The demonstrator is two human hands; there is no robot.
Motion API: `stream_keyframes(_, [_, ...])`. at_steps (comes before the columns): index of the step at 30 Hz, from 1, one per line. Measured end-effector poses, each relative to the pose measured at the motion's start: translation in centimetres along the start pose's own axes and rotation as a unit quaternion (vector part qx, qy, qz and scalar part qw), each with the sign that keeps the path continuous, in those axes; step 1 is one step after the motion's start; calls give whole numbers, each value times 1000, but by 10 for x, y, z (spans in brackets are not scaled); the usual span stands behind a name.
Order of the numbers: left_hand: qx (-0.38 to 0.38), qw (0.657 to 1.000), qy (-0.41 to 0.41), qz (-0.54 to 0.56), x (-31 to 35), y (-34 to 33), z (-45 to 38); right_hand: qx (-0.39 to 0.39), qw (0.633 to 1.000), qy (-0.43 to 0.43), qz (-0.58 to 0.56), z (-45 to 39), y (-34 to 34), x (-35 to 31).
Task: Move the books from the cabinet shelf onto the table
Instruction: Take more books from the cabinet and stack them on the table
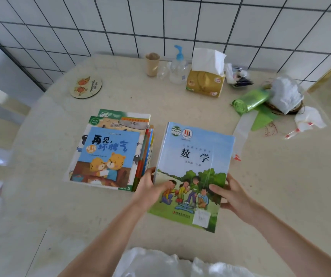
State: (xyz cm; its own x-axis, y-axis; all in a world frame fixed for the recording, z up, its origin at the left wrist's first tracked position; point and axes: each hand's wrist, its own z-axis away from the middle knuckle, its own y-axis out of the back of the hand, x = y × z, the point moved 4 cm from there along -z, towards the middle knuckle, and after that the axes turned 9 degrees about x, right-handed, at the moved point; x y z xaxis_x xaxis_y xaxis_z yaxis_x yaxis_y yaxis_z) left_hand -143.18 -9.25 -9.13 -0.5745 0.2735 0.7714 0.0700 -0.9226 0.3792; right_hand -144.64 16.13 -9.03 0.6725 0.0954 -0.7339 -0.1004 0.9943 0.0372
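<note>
- Blue and green, the maths textbook (192,172) sits in both your hands over the table (40,206), just right of the stack of picture books (110,152).
- Your left hand (150,188) pinches its near left edge, thumb on the cover; your right hand (230,194) clamps the near right edge the same way.
- Whether its far edge already rests on the table, you cannot tell from here.
- Lower it flat and keep it clear of the stack's spines.
- Mind the strip of white bag (242,126) from the green roll (250,100) by its far right corner.
- Let go only once it lies flat.
</note>
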Motion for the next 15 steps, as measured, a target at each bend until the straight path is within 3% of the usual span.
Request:
stream_keyframes(7, [38,996,78,-36,10,-5,-30,7,995,-92,-34,-45,-19,-7])
stream_keyframes(15, [68,982,173,-16,-15,-20,-52,-2,992,-126,-16,-73,-26,-7])
